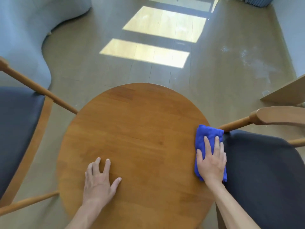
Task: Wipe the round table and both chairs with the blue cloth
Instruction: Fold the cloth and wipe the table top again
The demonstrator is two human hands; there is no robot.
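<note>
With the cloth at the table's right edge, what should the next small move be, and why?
Probably sweep the right hand, pressing the blue cloth flat, leftward across the round table: the cloth sits at the right rim, and the left hand braces the top.

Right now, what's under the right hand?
The folded blue cloth, pressed flat by the right hand at the round table right edge. The tabletop beneath the cloth is hidden.

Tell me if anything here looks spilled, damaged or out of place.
Only one thing stands out: whitish, dusty smears on the floor, beyond the round table toward the right wall. The table top shows no spill or damage. The right hand presses the blue cloth at its right edge; the left hand rests flat.
</note>
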